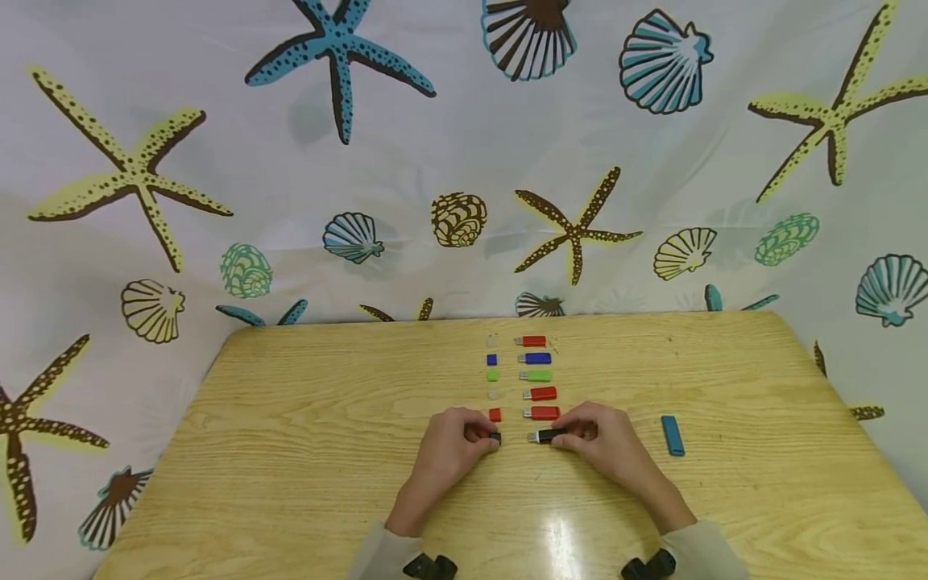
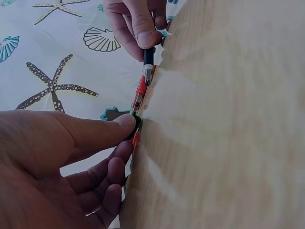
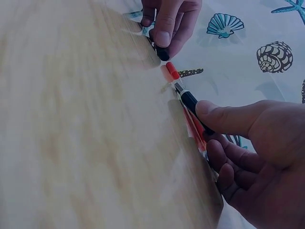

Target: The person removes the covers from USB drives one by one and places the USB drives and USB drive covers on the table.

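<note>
My left hand [image 1: 447, 447] pinches a small black cap [image 3: 163, 53] between thumb and fingertips, low over the table. Across a short gap, my right hand [image 1: 607, 439] grips the dark rear body of a black USB stick [image 3: 191, 102] between thumb and fingers. Its bare metal plug [image 1: 532, 437] points left, toward the cap. Just beyond the cap lies a red cap [image 1: 495, 415], and beyond the black stick a red USB stick [image 1: 541, 413] lies with its plug also to the left.
Farther back, a column of USB sticks continues with another red one [image 1: 540, 394], a green one [image 1: 536, 376] and a blue one [image 1: 535, 358]. Left of them lie small caps, among them a blue cap [image 1: 491, 360] and a green cap [image 1: 492, 375]. A closed-looking blue stick [image 1: 673, 436] lies at right.
</note>
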`<state>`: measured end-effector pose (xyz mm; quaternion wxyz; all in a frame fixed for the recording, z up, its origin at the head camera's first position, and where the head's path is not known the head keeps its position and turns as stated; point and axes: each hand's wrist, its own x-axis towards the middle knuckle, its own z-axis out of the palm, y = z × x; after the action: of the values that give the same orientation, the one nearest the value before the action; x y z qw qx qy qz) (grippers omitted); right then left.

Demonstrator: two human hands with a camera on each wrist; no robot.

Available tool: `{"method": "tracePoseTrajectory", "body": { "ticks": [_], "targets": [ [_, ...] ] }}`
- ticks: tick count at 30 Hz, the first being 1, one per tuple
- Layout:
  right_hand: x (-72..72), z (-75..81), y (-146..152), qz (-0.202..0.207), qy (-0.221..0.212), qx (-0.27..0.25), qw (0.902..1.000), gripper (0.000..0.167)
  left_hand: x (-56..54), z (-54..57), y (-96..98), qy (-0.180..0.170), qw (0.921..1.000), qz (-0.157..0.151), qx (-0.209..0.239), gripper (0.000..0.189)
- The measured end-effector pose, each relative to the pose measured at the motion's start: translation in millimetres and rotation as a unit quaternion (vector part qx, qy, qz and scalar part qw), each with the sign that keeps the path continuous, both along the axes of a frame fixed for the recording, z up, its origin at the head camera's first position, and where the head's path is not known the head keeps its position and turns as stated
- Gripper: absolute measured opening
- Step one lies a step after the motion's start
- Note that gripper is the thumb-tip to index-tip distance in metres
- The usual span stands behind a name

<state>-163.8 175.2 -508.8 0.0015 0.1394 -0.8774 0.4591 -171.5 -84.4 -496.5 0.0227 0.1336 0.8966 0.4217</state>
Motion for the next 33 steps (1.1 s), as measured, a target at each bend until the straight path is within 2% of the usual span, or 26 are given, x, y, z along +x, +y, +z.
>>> {"method": "tracePoseTrajectory", "body": {
  "ticks": [10,26,33],
  "targets": [
    [1.6,-0.5,-1.2,-0.004,-0.001,-0.004,1.0,0.014,1.0,1.2,0.6,-0.006,1.0,0.001,0.004,0.007],
    [1.0,1.8,-2.1,-0.016,-0.008,-0.004,0.9998,0.013,-0.4,1.4,4.8,0.009,0.9999,-0.003,-0.006,0.007],
    [0.3,0.7,-2.3,-0.018,-0.004,-0.005,0.9998,0.012,-0.6,0.7,4.3,0.001,1.0,-0.003,-0.001,0.009]
  ]
}}
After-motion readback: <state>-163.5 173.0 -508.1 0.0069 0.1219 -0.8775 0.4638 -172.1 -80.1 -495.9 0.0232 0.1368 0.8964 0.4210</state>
